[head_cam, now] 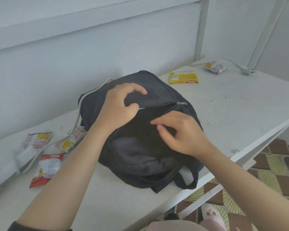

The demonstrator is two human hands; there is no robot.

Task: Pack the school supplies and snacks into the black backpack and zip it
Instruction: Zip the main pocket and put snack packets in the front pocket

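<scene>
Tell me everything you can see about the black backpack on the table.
The black backpack lies slumped on the white table, soft matte wrinkled fabric. Its zipper is partly open, the metal zipper pull at the opening's right end; something pale shows in the gap. The left hand grips the upper flap, the right hand pinches the lower edge. A strap loop lies near the table's front edge. A white cord runs by its far left side.
</scene>
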